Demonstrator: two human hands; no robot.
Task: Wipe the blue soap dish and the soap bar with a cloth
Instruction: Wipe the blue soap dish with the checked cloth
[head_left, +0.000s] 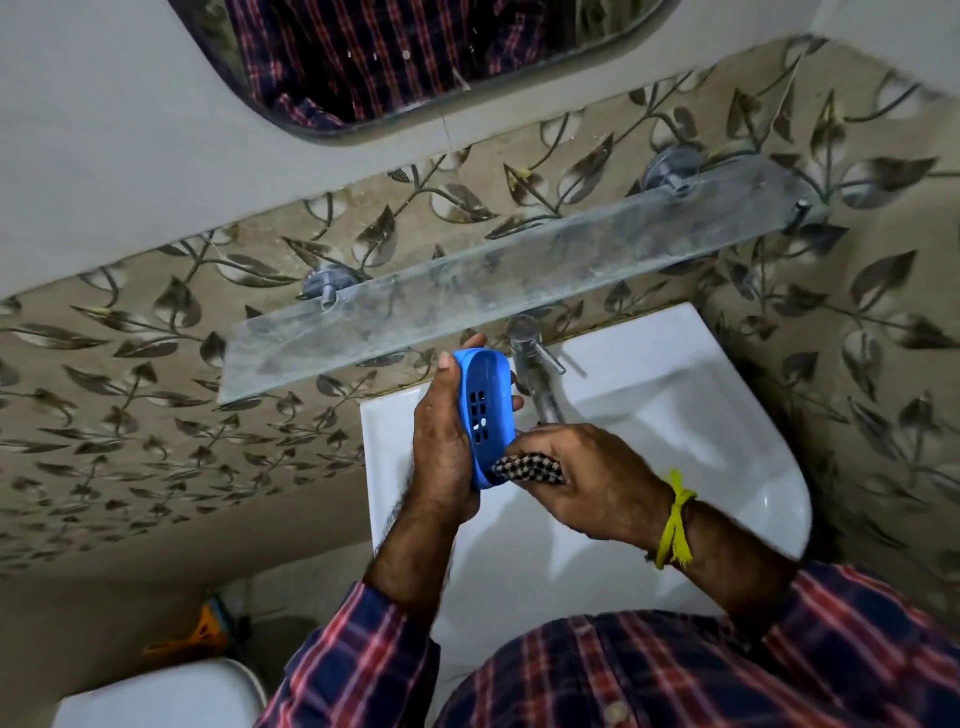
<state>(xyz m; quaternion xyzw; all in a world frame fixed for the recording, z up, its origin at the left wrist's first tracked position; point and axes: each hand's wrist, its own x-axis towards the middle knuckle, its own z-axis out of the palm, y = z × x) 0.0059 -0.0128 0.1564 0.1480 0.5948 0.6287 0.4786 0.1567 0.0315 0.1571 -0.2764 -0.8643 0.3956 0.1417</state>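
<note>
Holding the blue oval plastic soap dish (484, 415) upright over the white ceramic basin (675, 395), my left hand (445, 447) grips it, fingers wrapped; my right hand (587, 478) pinches the checked cloth (524, 469) against its lower end.

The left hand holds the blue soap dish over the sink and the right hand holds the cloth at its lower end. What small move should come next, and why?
Probably slide the cloth up along the soap dish toward its top end. The right hand presses the cloth only at the lower end, while the left hand holds the dish on edge, so the slotted part above looks not yet covered.
</note>
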